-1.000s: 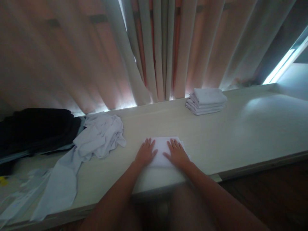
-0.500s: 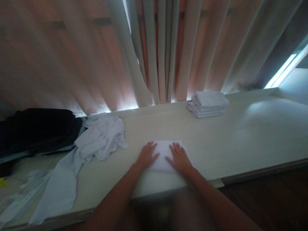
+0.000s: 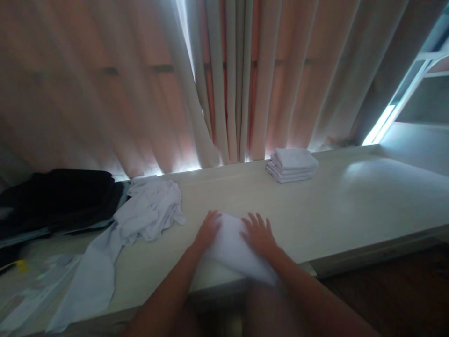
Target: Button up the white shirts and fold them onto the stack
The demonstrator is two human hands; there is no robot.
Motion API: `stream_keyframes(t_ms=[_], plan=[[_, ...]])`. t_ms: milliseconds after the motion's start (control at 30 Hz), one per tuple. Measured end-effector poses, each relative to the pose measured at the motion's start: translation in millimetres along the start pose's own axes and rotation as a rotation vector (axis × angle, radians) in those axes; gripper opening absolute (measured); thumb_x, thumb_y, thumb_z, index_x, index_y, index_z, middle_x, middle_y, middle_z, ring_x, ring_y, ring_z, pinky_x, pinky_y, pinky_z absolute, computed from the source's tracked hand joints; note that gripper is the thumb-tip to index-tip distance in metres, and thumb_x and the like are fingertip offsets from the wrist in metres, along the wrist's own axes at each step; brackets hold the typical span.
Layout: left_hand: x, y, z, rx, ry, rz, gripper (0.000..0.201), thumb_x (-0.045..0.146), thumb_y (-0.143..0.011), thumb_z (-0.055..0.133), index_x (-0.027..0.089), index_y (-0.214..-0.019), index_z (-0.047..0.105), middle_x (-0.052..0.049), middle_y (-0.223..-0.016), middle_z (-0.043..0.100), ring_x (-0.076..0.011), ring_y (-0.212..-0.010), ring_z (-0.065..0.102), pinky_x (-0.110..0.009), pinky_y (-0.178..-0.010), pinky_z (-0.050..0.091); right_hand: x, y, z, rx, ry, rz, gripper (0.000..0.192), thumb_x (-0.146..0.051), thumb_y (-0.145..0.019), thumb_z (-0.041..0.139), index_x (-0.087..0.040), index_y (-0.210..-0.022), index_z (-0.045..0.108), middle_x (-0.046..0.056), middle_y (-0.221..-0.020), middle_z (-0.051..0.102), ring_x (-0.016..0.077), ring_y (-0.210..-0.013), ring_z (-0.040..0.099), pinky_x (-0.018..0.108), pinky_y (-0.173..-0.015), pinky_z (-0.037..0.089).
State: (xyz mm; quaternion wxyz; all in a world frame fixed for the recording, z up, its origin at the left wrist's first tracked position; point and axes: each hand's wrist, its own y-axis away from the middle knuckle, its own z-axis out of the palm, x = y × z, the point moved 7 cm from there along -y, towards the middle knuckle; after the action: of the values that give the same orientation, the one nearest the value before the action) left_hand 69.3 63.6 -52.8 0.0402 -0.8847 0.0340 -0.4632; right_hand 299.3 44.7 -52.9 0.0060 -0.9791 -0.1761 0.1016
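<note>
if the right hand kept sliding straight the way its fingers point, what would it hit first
The right hand lies on the folded white cloth, fingers pointing away toward the curtain. Bare tabletop lies ahead, so it would probably meet the curtain's foot first. The stack of folded cloths sits off to the right, though depth is unclear.

I counted two hands, left hand (image 3: 208,230) and right hand (image 3: 259,234), one folded cloth (image 3: 233,250), one folded stack (image 3: 292,164), one crumpled white garment (image 3: 147,208), one dark pile (image 3: 59,196).
</note>
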Motion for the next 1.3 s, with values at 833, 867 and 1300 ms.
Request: stream_keyframes(t_ms=[833, 867, 1300], plan=[[53.6, 192.4, 93.4, -0.057, 0.752, -0.688, 0.029, 0.022, -0.065, 0.077, 0.015, -0.093, 0.069, -0.017, -0.105, 0.075, -0.0356, -0.102, 0.069, -0.052, -0.101, 0.049, 49.2, 208.6, 46.9, -0.185, -1.662, 0.531, 0.054, -0.059, -0.067, 0.074, -0.012, -0.093, 0.075, 0.017, -0.091, 0.074, 0.0373, -0.092, 0.069, 0.049, -0.087, 0.051], [64.2, 190.0, 92.4, -0.098, 0.776, -0.664, 0.030, 0.022, -0.065, 0.077, 0.015, -0.093, 0.069, -0.017, -0.105, 0.075, -0.0359, -0.102, 0.069, -0.052, -0.101, 0.049, 48.1, 215.5, 44.4, -0.185, -1.743, 0.534, 0.055, -0.060, -0.063, 0.077, -0.013, -0.092, 0.076, 0.017, -0.091, 0.075, 0.0384, -0.093, 0.069, 0.050, -0.088, 0.051], [110.1, 174.1, 136.2, 0.029, 1.206, -0.704, 0.049, 0.035, -0.074, 0.075, 0.017, -0.118, 0.064, -0.015, -0.106, 0.075, -0.0346, -0.107, 0.069, -0.048, -0.093, 0.055, 38.6, 236.9, 33.6, 0.141, -2.006, 0.643, 0.055, -0.059, -0.055, 0.073, -0.047, -0.108, 0.072, 0.006, -0.112, 0.074, 0.0436, -0.106, 0.067, 0.061, -0.078, 0.054]])
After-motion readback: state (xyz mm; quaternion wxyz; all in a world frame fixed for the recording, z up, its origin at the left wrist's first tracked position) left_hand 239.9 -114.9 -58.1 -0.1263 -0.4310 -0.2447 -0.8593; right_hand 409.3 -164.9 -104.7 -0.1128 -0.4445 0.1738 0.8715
